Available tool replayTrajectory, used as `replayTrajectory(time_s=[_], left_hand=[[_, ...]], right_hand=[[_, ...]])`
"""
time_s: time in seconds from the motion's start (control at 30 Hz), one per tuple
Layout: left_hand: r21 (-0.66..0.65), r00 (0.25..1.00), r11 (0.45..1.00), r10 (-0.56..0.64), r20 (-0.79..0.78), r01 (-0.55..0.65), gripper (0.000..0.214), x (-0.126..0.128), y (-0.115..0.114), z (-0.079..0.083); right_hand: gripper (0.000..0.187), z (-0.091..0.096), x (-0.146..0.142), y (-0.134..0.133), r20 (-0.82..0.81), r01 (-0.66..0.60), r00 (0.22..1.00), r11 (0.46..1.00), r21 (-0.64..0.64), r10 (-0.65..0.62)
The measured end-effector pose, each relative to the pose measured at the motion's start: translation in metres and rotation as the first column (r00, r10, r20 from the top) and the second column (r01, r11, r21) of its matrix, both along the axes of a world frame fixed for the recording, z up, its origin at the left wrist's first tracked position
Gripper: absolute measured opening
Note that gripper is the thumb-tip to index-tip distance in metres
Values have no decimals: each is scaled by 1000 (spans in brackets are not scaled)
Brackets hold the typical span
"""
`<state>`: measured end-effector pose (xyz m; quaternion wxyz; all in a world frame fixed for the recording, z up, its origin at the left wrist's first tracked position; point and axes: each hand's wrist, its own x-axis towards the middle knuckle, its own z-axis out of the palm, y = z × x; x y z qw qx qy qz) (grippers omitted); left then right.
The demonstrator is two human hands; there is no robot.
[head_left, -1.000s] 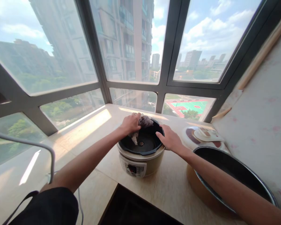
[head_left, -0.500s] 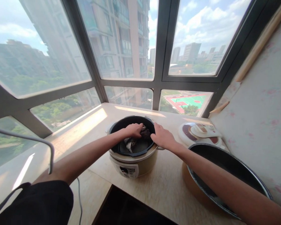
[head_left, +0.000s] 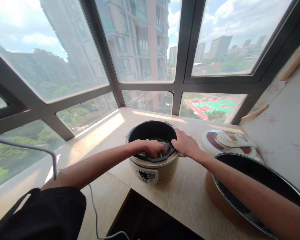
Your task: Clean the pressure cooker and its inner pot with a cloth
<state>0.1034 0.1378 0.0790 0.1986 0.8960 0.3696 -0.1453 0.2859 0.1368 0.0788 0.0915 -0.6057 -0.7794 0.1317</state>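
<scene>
A beige electric cooker [head_left: 152, 168] with a black inner cavity stands on the stone counter by the window. My left hand [head_left: 153, 148] is down inside the cavity, fingers closed on a grey-brown cloth [head_left: 165, 146] pressed to the bottom. My right hand [head_left: 185, 144] rests on the cooker's right rim, fingers curled over the edge and gripping it.
The cooker's white and brown lid [head_left: 225, 140] lies on the counter to the right. A large dark-lined pot [head_left: 260, 186] sits at the near right under my forearm. A grey cable [head_left: 95, 213] runs off the counter edge. Window frames surround the counter; a wall stands right.
My left hand has gone with the cloth from the cooker's far rim down into the cavity. My right hand stayed on the right rim. The camera view shifted a little.
</scene>
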Motion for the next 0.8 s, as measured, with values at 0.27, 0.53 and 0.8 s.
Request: replayTrajectory(time_s=[0.27,0.53,0.8], left_hand=[[110,980,979,180,-80,-170,51,-54,9,6],[323,949,913,297,-102,-251,65,-45,26,-4],[136,946,955,284,-156,-264,82,-47,39,-9]], right_hand=[[56,-5,1,2,-20,1,1000,999,33,-1],[50,-5,1,0,-44,33,999,998,46,-31],[52,-5,0,-1,-56,46,998,997,62,-43]])
